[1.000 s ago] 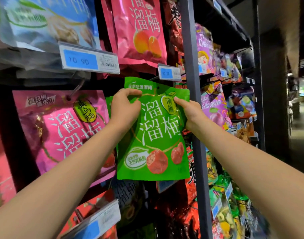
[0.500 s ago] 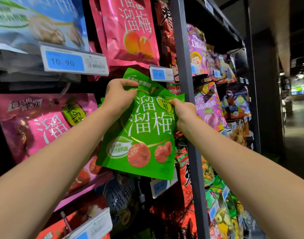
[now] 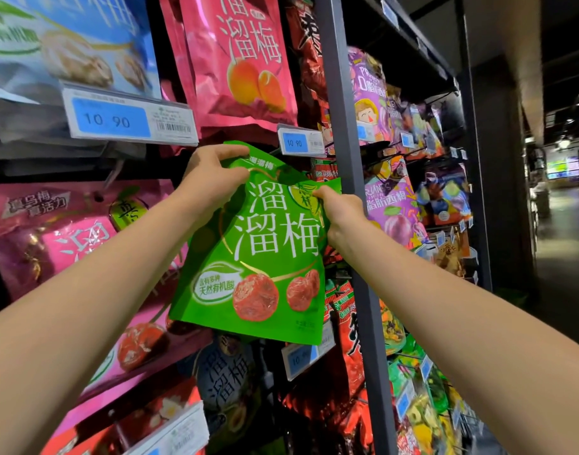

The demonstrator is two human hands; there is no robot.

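At the centre of view, in front of a hanging snack display: green pouch (image 3: pixel 265 257), held in the air by both hands, tilted, top toward 11 o'clock, bottom edge sloping down toward 5 o'clock.

Hidden: the pouch's top left corner under the left grip (image 3: pixel 212 177), part of its upper right edge under the right grip (image 3: pixel 342 210), and any hook or peg behind it. Hanging on the rack or free of it: cannot tell.

Half covered by the pouch's bottom edge at 5 o'clock: a second price tag (image 3: pixel 301 357), figures too blurred to read. Partly covered behind it: red packets (image 3: pixel 340 326). Just above the pouch at 12 o'clock: small price tag (image 3: pixel 299 142) reading 10 90.

Cut off by the frame's top and left edges: pink pouches (image 3: pixel 242 60) and a blue pack (image 3: pixel 68 44). Hard to make out at 3 o'clock, past a grey upright post (image 3: pixel 344 93): purple packets (image 3: pixel 390 205), then a dim aisle.

Left grip: clamped on the top left corner, thumb on the front face, fingers curled over the top edge, bare forearm reaching in from 8 o'clock.

Right grip: pinched on the upper right edge, foil crumpled at the fingertips, back of the hand toward the camera, bare forearm reaching in from 4 o'clock. Both arms nearly straight.
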